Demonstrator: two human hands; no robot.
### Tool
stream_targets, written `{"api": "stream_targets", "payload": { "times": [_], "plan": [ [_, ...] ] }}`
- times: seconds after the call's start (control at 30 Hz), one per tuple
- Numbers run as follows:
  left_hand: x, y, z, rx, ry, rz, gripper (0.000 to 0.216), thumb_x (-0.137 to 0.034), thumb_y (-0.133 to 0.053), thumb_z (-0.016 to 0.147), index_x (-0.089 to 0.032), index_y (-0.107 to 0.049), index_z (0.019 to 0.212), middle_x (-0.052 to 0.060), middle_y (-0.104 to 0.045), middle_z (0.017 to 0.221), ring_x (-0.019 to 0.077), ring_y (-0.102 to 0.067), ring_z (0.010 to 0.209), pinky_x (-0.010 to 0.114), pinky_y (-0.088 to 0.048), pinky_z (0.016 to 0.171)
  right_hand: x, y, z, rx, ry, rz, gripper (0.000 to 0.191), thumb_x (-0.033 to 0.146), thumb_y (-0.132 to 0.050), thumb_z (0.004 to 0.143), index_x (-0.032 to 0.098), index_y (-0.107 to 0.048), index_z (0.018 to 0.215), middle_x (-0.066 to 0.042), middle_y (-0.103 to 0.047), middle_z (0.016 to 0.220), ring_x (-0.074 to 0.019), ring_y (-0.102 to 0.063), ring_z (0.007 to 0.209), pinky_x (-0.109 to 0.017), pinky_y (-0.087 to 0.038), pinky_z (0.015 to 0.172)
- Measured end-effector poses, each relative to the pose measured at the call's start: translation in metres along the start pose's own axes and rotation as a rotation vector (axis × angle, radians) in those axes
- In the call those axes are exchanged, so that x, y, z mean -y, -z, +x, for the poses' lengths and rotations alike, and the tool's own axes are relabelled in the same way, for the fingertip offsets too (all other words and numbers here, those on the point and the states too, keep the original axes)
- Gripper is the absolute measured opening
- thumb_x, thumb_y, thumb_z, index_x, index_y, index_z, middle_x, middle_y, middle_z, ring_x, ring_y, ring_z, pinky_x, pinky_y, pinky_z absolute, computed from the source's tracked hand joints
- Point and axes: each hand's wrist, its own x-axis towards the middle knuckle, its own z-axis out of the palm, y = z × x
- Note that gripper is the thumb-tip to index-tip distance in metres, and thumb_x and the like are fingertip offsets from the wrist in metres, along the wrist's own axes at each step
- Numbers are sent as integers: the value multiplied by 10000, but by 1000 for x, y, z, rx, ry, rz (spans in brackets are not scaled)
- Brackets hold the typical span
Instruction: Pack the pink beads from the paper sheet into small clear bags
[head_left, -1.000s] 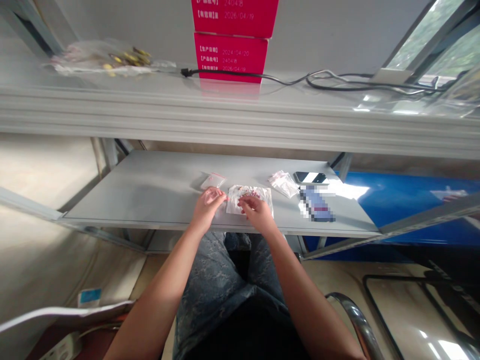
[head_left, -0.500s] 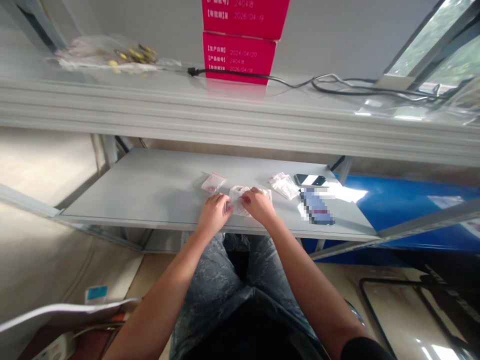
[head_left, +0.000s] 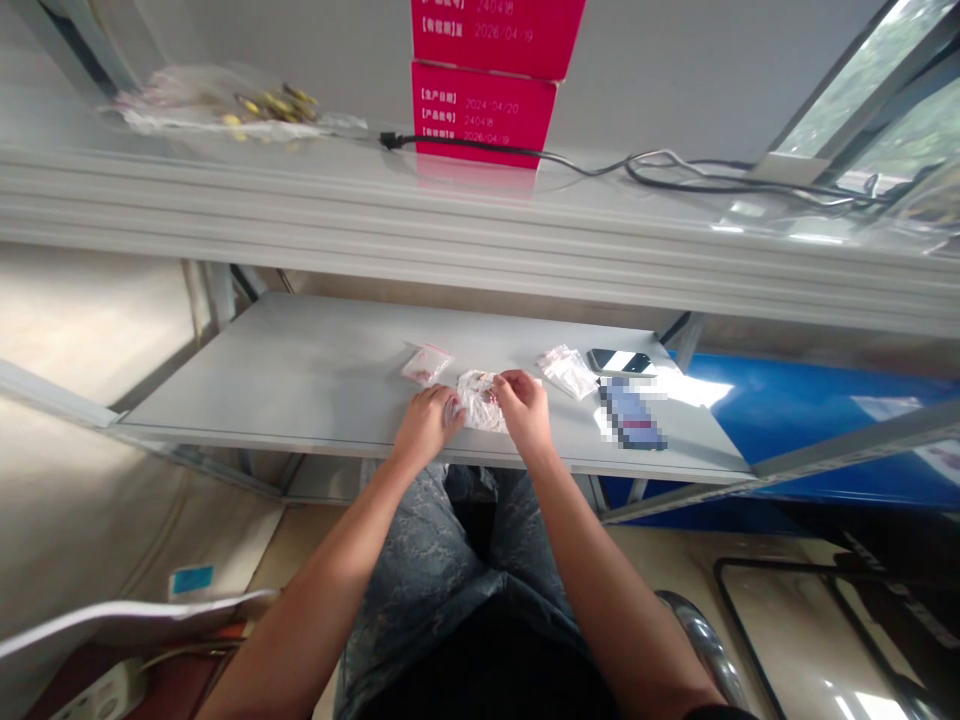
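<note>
My left hand rests near the front edge of the grey shelf board, fingers curled around what looks like a small clear plastic bag, mostly hidden by the fingers. Right beside it lies a crumpled clear plastic bag with small reddish-brown bits on it. Over the right part of that bag is my right hand, thumb and fingertips pinched together; whatever is between them is too small to name. A small zip bag with reddish contents lies behind my left hand. Several flat clear zip bags are stacked behind my right hand.
Two phones, a dark one and one with a lit, blurred screen, lie at the right. A higher shelf crosses in front, carrying red boxes, a black cable and a bag of yellow-tipped parts.
My right hand has drawn slightly back and turned, with its fingertips lifted off the crumpled bag, exposing more of it. My left hand has stayed nearly in place.
</note>
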Motion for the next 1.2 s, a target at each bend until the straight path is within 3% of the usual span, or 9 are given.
{"api": "stream_targets", "payload": {
  "times": [0.13,0.27,0.37,0.47,0.67,0.83,1.2],
  "plan": [
    [3,0,1,6,11,-24,154,-190,-670,865,-198,-616,1009,87,-709,981,271,-667,927,362,-502,834,8,-12,-12,219,69,-92,182,312,-589,878,196,-726,848,-29,-737,796,-163,-651,720,-262,-493,698],
    [2,0,0,2,18,-38,129,-238,-658,893,-194,-623,1010,99,-712,984,268,-663,926,363,-494,845,2,0,-8,125,42,-202,209,308,-570,896,188,-738,865,-31,-733,783,-169,-647,704,-264,-476,679],
    [-2,2,0,-17,69,-118,98,-259,-666,886,-200,-633,957,77,-705,931,247,-656,877,344,-486,821,-8,16,0,136,41,-335,191,296,-584,901,195,-746,897,-27,-742,801,-173,-656,709,-266,-466,691],
    [-6,7,1,-66,169,-375,107,-313,-651,901,-211,-642,934,37,-693,895,198,-648,815,303,-486,789,-17,24,4,174,73,-529,161,270,-606,899,205,-750,927,-41,-756,864,-190,-666,770,-272,-457,714],
    [-7,15,9,-282,435,-1005,236,-438,-658,900,-204,-635,892,2,-655,755,169,-674,755,286,-521,770,-22,17,0,220,83,-782,194,272,-571,944,238,-739,1035,-63,-749,1023,-213,-667,839,-279,-435,680],
    [-4,19,12,-287,587,-1366,311,-467,-719,822,-200,-618,945,-21,-641,723,165,-675,629,285,-537,624,-21,15,0,266,99,-828,233,305,-524,982,246,-733,1065,-71,-724,1073,-218,-653,865,-289,-441,701],
    [-4,23,10,-219,716,-1402,416,-536,-716,810,-170,-682,1006,14,-698,774,179,-714,687,243,-509,524,-16,18,1,348,148,-806,270,286,-509,975,246,-720,1137,-76,-705,1141,-227,-646,963,-299,-455,786]
  ]
}}
